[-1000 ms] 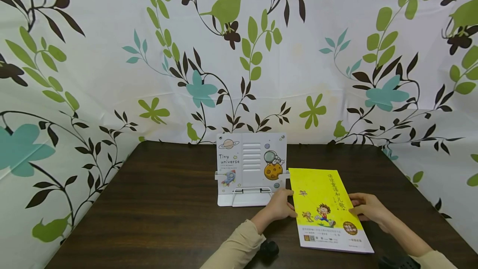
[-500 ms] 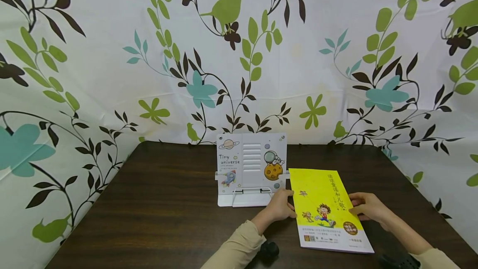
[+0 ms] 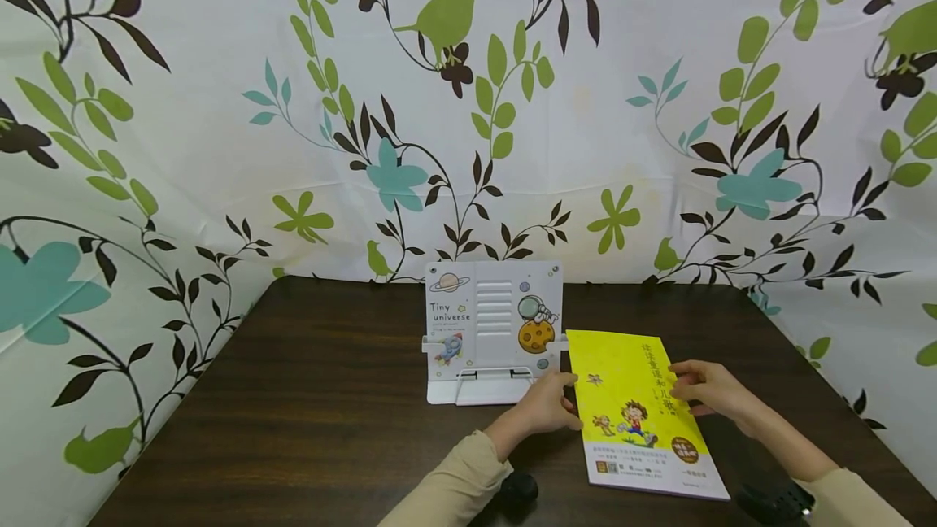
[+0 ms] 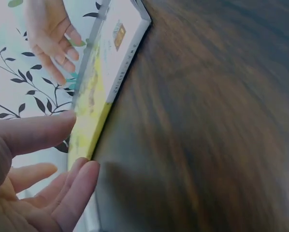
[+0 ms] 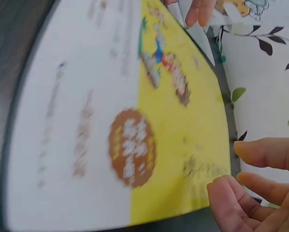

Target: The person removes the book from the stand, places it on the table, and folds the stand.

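A yellow and white children's book lies flat on the table, a cartoon running child on its cover. By its left long edge is my left hand, fingertips at the edge. In the left wrist view the thumb and fingers of the left hand are spread apart beside the book's spine. My right hand is at the upper right edge, its fingertips over the cover's margin. The right wrist view has the right hand's thumb and fingers parted near the cover, without a pinch.
A white book stand with "Tiny universe" space drawings stands upright just left of the book. Dark round wrist devices show near the front. Behind the dark wooden table hangs a leaf-patterned curtain.
My right hand has shifted up and left along the book's right edge, its fingers loosening. The book's lower right corner has moved slightly left. My left hand stays almost in place.
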`<action>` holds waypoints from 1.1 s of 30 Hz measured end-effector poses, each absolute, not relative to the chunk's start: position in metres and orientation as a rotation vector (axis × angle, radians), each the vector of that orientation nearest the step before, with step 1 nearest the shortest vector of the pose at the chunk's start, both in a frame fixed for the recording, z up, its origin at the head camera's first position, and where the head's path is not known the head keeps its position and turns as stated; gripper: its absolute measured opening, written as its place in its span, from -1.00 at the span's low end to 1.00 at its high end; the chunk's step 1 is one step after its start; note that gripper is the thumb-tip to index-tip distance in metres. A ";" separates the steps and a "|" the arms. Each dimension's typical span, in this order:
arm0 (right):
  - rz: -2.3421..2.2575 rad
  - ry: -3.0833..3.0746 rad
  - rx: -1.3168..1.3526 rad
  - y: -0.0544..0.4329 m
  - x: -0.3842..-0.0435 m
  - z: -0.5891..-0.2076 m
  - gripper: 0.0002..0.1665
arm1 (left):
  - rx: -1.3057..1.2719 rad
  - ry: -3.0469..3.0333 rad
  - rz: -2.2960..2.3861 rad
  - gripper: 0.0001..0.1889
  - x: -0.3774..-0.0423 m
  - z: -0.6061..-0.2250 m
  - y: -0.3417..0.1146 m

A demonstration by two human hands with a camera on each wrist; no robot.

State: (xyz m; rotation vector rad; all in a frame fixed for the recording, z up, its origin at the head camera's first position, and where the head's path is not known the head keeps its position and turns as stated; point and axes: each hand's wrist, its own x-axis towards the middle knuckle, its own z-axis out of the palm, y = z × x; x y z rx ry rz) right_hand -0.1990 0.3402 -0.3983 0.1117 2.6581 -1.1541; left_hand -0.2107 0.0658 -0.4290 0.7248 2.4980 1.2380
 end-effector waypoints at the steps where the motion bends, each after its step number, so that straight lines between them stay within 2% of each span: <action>1: -1.154 2.665 0.100 0.338 -0.200 -0.397 -0.31 | 0.748 2.504 1.217 -0.33 -0.210 -0.427 0.063; 12: -1.199 2.671 -0.033 0.309 -0.212 -0.372 -0.34 | 0.876 2.454 1.295 -0.48 -0.207 -0.409 -0.001; 18: -1.237 2.693 -0.118 0.288 -0.216 -0.367 -0.37 | 0.928 2.657 1.450 -0.66 -0.212 -0.408 -0.049; 21: -1.264 2.707 -0.172 0.277 -0.220 -0.366 -0.39 | 0.836 2.849 1.539 -0.73 -0.217 -0.406 -0.072; 25: -1.282 2.746 -0.242 0.265 -0.229 -0.366 -0.40 | 0.592 3.045 1.660 -0.74 -0.227 -0.404 -0.097; 33: -1.288 2.836 -0.307 0.234 -0.250 -0.377 -0.43 | 0.244 3.072 1.760 -0.59 -0.245 -0.407 -0.120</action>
